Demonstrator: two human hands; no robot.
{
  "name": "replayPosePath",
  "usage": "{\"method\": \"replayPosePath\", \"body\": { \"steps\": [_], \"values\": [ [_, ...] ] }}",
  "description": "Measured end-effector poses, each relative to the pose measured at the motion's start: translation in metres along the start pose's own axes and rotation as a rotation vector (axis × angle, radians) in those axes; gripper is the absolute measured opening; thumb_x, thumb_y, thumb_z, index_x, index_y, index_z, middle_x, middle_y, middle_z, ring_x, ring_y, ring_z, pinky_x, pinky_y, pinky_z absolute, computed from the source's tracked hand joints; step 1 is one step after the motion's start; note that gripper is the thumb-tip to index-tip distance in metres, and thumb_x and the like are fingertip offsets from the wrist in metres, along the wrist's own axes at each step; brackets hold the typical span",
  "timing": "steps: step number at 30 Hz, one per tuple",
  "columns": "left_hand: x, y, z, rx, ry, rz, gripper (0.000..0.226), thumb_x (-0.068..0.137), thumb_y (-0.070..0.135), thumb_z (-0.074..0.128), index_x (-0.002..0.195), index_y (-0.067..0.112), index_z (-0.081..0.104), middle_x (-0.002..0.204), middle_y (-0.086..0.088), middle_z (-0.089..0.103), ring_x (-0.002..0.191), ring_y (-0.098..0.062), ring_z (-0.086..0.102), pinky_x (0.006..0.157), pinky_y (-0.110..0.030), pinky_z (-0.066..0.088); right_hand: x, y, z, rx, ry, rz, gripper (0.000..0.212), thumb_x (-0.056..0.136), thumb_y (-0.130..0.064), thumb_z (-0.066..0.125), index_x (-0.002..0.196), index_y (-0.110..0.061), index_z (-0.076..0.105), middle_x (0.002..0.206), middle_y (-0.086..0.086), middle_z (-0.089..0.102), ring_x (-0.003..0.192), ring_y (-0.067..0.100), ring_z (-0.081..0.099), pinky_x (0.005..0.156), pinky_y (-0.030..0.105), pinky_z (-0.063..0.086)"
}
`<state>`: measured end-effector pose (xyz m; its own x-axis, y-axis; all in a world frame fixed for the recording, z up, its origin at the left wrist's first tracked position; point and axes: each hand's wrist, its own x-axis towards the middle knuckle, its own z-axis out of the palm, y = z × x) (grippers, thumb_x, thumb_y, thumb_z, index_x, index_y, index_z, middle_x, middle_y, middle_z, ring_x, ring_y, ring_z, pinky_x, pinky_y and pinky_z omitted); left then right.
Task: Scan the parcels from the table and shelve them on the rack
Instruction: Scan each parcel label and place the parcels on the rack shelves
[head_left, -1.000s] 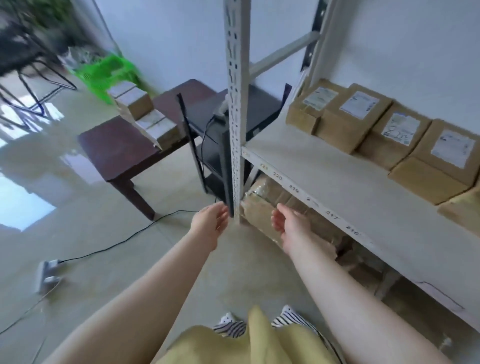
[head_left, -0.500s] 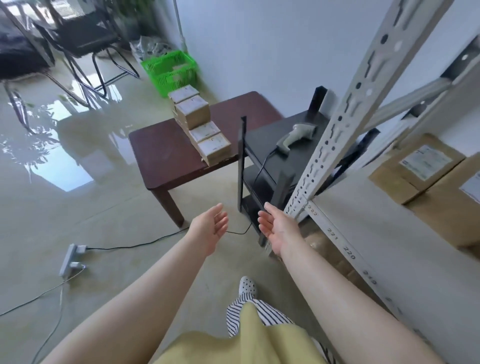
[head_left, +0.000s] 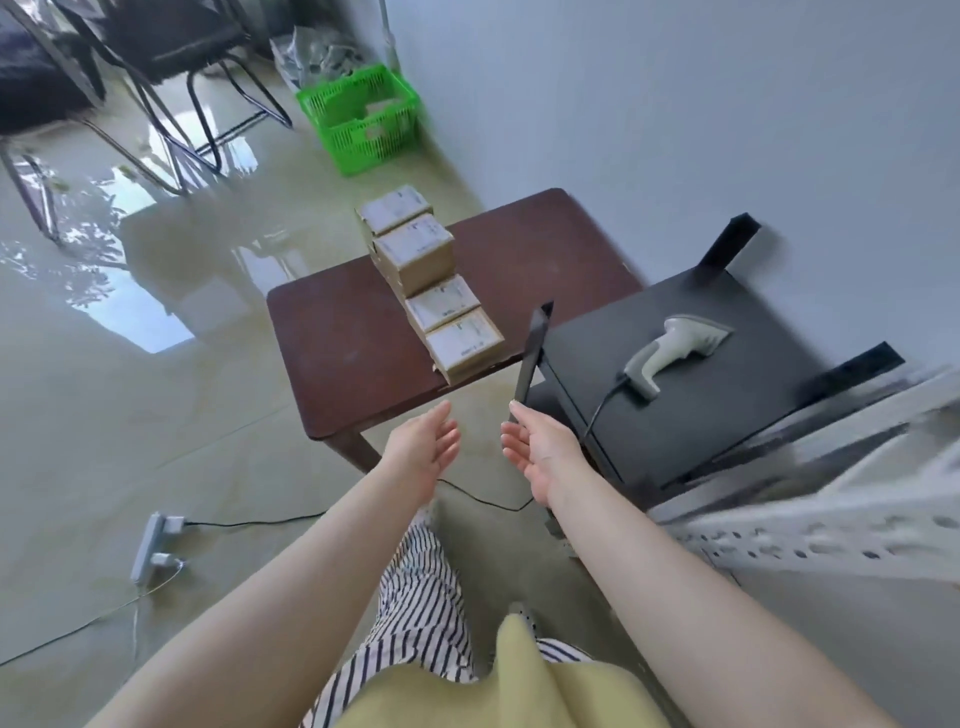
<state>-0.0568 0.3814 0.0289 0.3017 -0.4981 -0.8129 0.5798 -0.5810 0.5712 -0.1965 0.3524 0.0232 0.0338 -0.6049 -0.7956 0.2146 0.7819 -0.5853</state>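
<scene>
Several brown cardboard parcels (head_left: 429, 283) with white labels stand in a row on a dark brown table (head_left: 353, 358); the two far ones sit higher than the two near ones. A grey handheld scanner (head_left: 670, 353) with a cable lies on a black stand (head_left: 691, 400) to the right of the table. My left hand (head_left: 423, 449) and my right hand (head_left: 537, 449) are held out empty, palms facing each other, fingers relaxed, just short of the table's near edge. A blurred white post of the rack (head_left: 831, 525) shows at the right.
A power strip (head_left: 150, 545) and black cables lie on the glossy floor at the left. A green basket (head_left: 361, 117) stands by the wall beyond the table. Black chairs (head_left: 156, 57) are at the far left. The white wall runs along the right.
The view has swung left from the rack shelf with its parcels toward the table and scanner. Both hands stay empty and held out, now nearer the table.
</scene>
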Motion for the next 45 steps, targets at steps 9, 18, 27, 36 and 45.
{"method": "replayPosePath", "body": {
  "steps": [9,18,27,36,45],
  "values": [
    [0.137,0.092,0.006,0.205,0.000,-0.069,0.019,0.095,0.026,0.071,0.097,0.013,0.058,0.093,-0.002,0.058,0.080,-0.013,0.060,0.082,-0.028,0.056,0.102,-0.027,0.076,-0.018,0.131,0.067,0.046,0.097,-0.035,0.063,0.139,-0.018,0.052,0.100,0.006,0.063,0.083,0.016,0.060,0.082,0.029,0.054],
    [0.239,0.120,0.025,0.317,-0.005,-0.168,0.045,0.096,0.028,0.069,0.135,0.011,0.055,0.096,0.000,0.056,0.100,-0.019,0.058,0.093,-0.032,0.055,0.213,-0.043,0.128,-0.017,0.260,0.076,0.059,0.103,-0.045,0.046,0.156,-0.034,0.023,0.153,0.006,0.040,0.127,0.029,0.050,0.096,0.039,0.052],
    [0.289,0.096,0.035,0.333,-0.060,-0.280,0.046,0.098,0.029,0.067,0.135,0.010,0.047,0.119,-0.010,0.064,0.106,-0.021,0.065,0.089,-0.033,0.060,0.267,-0.034,0.112,-0.127,0.284,-0.004,0.047,0.106,-0.038,0.042,0.151,-0.031,0.034,0.153,0.001,0.043,0.134,0.022,0.045,0.112,0.044,0.038],
    [0.242,0.108,0.016,0.547,-0.025,-0.250,0.052,0.092,0.041,0.072,0.127,0.015,0.045,0.103,-0.007,0.063,0.092,-0.019,0.068,0.093,-0.036,0.059,0.210,-0.038,0.119,-0.028,0.221,-0.110,0.020,0.106,-0.032,0.043,0.126,-0.026,0.041,0.127,0.006,0.059,0.107,0.011,0.062,0.069,0.018,0.054],
    [0.171,0.186,0.008,0.469,-0.385,-0.061,0.049,0.091,0.041,0.069,0.134,0.021,0.057,0.114,0.003,0.076,0.102,-0.018,0.073,0.091,-0.032,0.056,0.137,-0.117,0.142,-0.140,0.045,-0.597,0.014,0.101,-0.034,0.052,0.114,-0.030,0.050,0.120,0.004,0.061,0.109,0.013,0.059,0.087,0.022,0.050]
  ]
}}
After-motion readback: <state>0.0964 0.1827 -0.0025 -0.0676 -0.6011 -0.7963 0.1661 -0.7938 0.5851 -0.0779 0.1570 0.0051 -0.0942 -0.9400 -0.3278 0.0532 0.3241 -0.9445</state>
